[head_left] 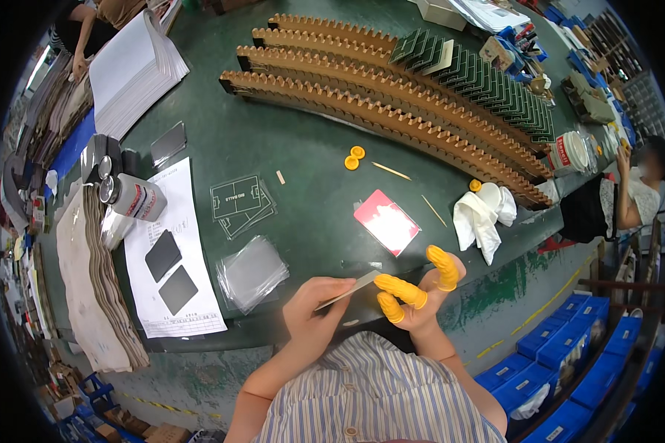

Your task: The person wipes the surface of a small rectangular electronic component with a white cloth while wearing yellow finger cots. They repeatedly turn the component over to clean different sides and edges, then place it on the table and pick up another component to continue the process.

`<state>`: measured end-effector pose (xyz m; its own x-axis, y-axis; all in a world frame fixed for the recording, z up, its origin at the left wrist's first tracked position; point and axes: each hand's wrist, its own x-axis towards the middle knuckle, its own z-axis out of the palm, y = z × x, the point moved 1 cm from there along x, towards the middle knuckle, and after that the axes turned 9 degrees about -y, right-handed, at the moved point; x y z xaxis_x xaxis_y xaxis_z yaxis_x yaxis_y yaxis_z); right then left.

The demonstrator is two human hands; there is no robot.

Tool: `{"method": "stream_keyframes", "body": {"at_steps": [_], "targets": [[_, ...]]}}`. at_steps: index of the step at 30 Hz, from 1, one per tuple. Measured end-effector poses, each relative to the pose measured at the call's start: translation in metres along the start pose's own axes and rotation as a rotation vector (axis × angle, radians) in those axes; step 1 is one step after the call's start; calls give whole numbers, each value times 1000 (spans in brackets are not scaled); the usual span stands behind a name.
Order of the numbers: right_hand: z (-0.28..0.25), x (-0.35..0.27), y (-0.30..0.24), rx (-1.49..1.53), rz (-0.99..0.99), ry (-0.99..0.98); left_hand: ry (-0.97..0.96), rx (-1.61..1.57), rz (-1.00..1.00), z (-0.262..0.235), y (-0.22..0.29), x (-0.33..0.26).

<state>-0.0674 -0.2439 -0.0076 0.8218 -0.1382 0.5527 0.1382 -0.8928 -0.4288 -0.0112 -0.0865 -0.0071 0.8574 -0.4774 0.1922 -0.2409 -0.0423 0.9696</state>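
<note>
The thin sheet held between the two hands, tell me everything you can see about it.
The thin sheet is a small, flat, pale grey piece, seen nearly edge-on, so its face and material are hard to tell. It lies tilted, rising toward the right. The left hand pinches its lower end with bare fingers; the right hand, wearing yellow finger cots, meets its upper end. It is held above the near edge of the green table, touching nothing else.

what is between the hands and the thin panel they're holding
Nothing visible. The left hand and the right hand, with yellow finger cots, both already touch the thin panel, held above the green table's near edge.
</note>
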Motion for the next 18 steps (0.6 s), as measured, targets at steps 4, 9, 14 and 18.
{"method": "stream_keyframes", "body": {"at_steps": [4,9,14,18], "targets": [[5,-4,2,-13,-99,42,0,16,7,1,-1,0],[1,-1,0,-59,-9,10,6,32,21,0,-2,-1],[2,-2,1,13,63,49,8,34,39,0,-4,-1],[6,-4,4,3,-10,43,3,31,38,1,-3,0]]}}
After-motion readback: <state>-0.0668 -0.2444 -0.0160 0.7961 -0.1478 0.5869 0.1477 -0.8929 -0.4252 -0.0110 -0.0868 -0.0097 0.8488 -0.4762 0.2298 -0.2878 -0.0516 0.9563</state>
